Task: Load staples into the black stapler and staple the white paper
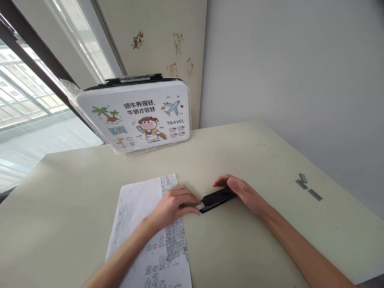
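A black stapler (pixel 218 197) lies on the table, its front end pointing left. A pale metal part (pixel 199 206) sticks out at that end. My left hand (pixel 175 204) pinches the stapler's front end between thumb and fingers, around the metal part. Curled about the rear end is my right hand (pixel 243 193), thumb on the near side and fingers beyond it. Beneath my left wrist rest printed paper sheets (pixel 144 200), with dense pen strokes along their right edge.
Several strips of grey staples (pixel 315 195) lie at the right of the pale table (pixel 240 248). A white case (pixel 135 132) with cartoon prints, wrapped in clear plastic, stands at the back. A grey wall (pixel 285 72) borders the right side; a window (pixel 24 92) is at left.
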Action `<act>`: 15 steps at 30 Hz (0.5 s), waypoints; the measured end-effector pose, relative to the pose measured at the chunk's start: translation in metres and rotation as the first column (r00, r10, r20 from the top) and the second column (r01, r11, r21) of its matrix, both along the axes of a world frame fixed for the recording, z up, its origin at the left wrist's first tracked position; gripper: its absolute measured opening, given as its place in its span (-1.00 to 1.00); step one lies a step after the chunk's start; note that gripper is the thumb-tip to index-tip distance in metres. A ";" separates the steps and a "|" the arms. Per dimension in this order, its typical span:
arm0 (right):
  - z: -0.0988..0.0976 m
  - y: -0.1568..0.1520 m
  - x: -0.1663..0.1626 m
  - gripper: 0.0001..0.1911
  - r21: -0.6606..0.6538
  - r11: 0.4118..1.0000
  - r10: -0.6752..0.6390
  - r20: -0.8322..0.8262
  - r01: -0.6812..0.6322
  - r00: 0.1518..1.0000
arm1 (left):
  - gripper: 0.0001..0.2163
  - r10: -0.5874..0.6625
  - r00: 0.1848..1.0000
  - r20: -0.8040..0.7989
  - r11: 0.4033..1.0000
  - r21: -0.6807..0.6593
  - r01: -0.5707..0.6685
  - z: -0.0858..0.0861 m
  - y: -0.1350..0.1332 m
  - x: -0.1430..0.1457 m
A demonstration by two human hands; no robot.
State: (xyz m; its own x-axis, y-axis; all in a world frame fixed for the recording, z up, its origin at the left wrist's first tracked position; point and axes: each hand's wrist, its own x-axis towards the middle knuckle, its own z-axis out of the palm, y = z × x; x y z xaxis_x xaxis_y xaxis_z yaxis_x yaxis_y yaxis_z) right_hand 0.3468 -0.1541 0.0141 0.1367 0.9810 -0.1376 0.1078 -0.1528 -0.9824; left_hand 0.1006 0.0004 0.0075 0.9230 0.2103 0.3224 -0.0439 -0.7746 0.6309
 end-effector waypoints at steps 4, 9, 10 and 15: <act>0.000 0.000 0.001 -0.43 0.001 1.000 -0.003 0.009 0.003 1.000 | -0.75 -0.026 0.999 -0.027 0.998 0.058 0.028 0.001 0.003 0.013; -0.004 0.000 0.002 -0.44 0.018 1.000 0.000 -0.021 0.000 1.000 | -0.67 -0.037 0.997 -0.072 0.983 0.179 0.050 0.003 0.003 0.026; -0.004 0.001 0.002 -0.44 0.020 1.000 -0.003 -0.019 0.003 1.000 | -0.66 -0.039 0.996 -0.076 0.978 0.202 0.053 0.003 0.003 0.027; -0.006 0.000 0.002 -0.46 0.027 1.000 -0.003 -0.021 0.003 1.000 | -0.64 -0.024 0.998 -0.056 0.948 0.316 0.041 0.003 0.002 0.029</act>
